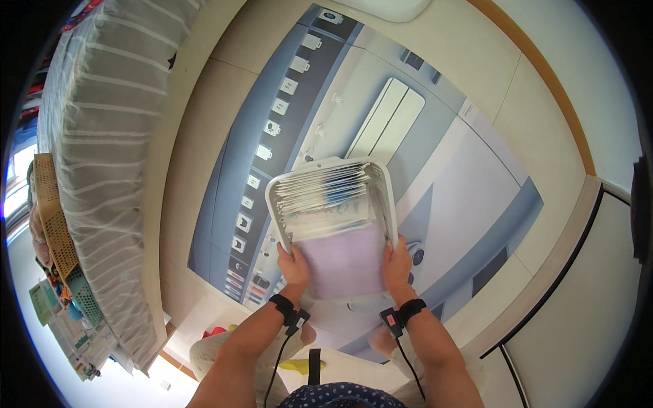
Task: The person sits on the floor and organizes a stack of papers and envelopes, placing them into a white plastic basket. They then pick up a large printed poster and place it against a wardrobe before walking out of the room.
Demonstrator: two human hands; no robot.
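Note:
A white plastic basket (pixel 390 204) with perforated sides is between my hands, above a large printed sheet on the floor. My left hand (pixel 294 265) grips its left wall and my right hand (pixel 397 261) grips its right wall. Inside, a row of thin white packets (pixel 311 191), some with blue print, fills the far part. Nearer to me lies a pale purple stack (pixel 342 260), slightly blurred, its material not clear. Both my wrists wear black straps with small cabled devices.
The printed sheet (pixel 484 158) covers much of the tiled floor. A bed with a striped grey cover (pixel 117 168) stands at left, with a tan perforated basket (pixel 58 234) and a green basket (pixel 84 296) beyond. A wall with wooden trim (pixel 556 92) curves along the right.

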